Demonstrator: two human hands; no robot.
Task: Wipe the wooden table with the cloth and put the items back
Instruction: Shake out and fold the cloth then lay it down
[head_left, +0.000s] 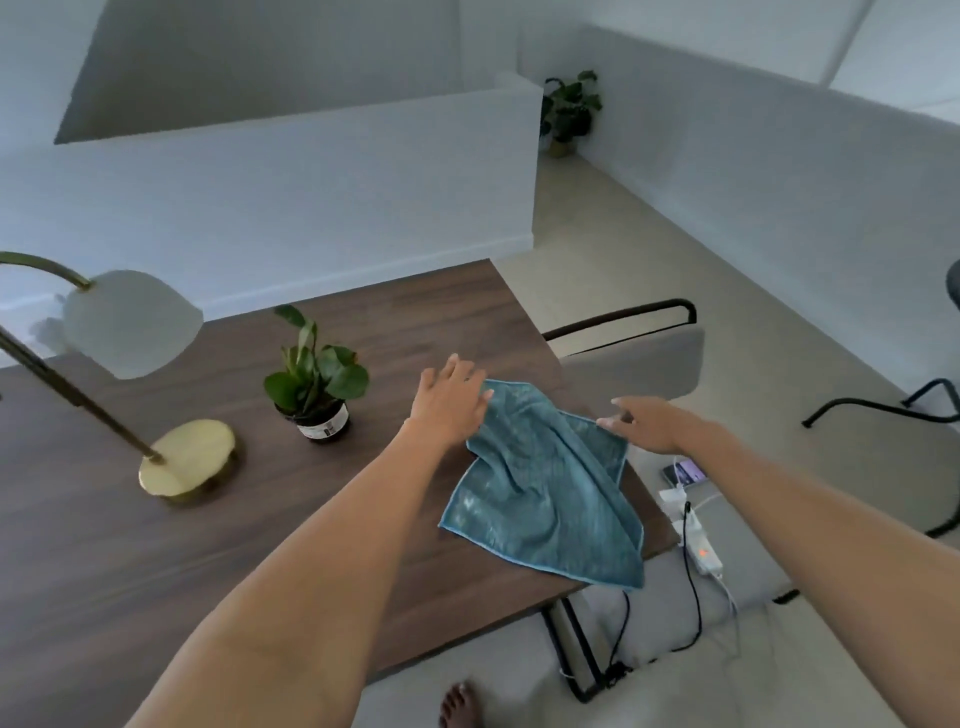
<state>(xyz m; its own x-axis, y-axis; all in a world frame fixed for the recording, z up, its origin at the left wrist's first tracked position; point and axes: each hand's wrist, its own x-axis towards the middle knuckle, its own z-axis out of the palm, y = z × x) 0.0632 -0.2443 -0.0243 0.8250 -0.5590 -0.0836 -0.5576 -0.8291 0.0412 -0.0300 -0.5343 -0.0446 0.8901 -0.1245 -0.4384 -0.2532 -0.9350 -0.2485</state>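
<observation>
Your left hand (451, 402) rests on the far left corner of the cloth (545, 488); your right hand (641, 422) touches its far right corner. The cloth lies on the table (156, 545) near its right edge. The potted plant (316, 382) stands left of your left hand, the lamp (187, 462) further left. A chair (639, 353) stands beyond your right hand, and a power strip (698, 545) lies on the floor beneath your right forearm.

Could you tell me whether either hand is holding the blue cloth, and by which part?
Right hand pinches the cloth at its far right corner; left hand rests flat on its far left corner.
</observation>
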